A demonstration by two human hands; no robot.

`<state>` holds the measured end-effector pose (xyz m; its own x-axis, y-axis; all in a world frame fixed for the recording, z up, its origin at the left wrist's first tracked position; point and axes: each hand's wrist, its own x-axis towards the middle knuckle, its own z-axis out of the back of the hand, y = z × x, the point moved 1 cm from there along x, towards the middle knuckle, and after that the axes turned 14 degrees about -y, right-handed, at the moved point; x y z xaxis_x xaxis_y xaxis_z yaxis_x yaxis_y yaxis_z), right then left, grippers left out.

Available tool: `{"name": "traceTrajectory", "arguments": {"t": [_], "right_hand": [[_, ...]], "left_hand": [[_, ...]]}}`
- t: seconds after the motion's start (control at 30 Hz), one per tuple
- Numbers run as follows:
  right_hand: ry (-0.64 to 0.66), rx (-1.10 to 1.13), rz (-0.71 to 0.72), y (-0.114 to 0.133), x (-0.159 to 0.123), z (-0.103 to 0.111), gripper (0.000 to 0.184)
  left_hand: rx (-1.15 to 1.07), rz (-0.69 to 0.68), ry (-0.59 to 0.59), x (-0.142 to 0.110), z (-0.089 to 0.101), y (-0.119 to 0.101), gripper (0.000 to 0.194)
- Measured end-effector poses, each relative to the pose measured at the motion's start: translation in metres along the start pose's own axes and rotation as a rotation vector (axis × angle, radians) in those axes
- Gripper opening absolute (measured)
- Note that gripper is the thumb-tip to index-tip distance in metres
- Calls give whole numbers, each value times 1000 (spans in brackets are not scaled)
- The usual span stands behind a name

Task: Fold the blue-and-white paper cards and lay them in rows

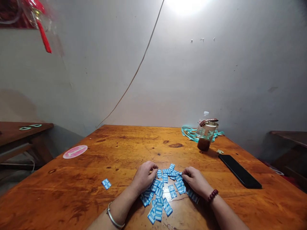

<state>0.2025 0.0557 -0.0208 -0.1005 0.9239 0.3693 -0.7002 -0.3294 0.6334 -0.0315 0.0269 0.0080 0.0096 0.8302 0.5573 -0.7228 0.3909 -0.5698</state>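
Note:
Small blue-and-white striped cards [158,212] lie in a loose, overlapping heap on the wooden table [134,150], between my two hands. On the heap's left side is my left hand [144,176], its fingers curled and the thumb close to the index finger by the upper cards. My right hand [195,180] rests at the right side, fingers bent inward with their tips against the cards there. Whatever either hand may have between its fingertips is hidden. Some cards [192,196] show beneath the right wrist. One card with a cross pattern [106,184] lies apart on the left.
A black phone [240,171] lies to the right. Behind it stand a drink cup with dark liquid [205,137] and a clear bottle [199,129], beside a turquoise strap [189,132]. A pink oval sticker [75,151] is at the table's left edge.

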Motion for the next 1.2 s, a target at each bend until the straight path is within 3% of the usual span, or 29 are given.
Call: {"name": "traceTrajectory", "arguments": {"t": [0.17, 0.27, 0.4, 0.5, 0.6, 0.77, 0.87, 0.97, 1.1, 1.2], "right_hand": [[-189, 150, -87, 2, 5, 4, 26], [-225, 228, -72, 16, 1, 8, 30], [-206, 211, 148, 44, -14, 6, 25], [-201, 133, 355, 62, -27, 0, 20], [-178, 71, 489, 70, -32, -5, 18], [-204, 20, 551, 67, -31, -7, 15], [-265, 4, 559, 69, -33, -6, 16], [-238, 7, 564, 73, -35, -5, 10], [-103, 14, 543, 72, -33, -6, 11], [-79, 22, 507, 67, -31, -9, 12]], "left_hand": [[-65, 3, 0, 0, 0, -3, 17], [-125, 23, 17, -2, -1, -10, 19], [-274, 95, 144, -8, -4, -29, 29], [-492, 230, 286, -12, -8, -39, 33], [-682, 374, 318, -11, -9, -37, 31], [-843, 571, 237, -8, -9, -26, 30], [-830, 642, 312, -9, -10, -27, 34], [-830, 635, 397, -13, -10, -32, 33], [-886, 662, 301, -13, -13, -29, 25], [-875, 700, 219, -12, -16, -24, 21]]}}
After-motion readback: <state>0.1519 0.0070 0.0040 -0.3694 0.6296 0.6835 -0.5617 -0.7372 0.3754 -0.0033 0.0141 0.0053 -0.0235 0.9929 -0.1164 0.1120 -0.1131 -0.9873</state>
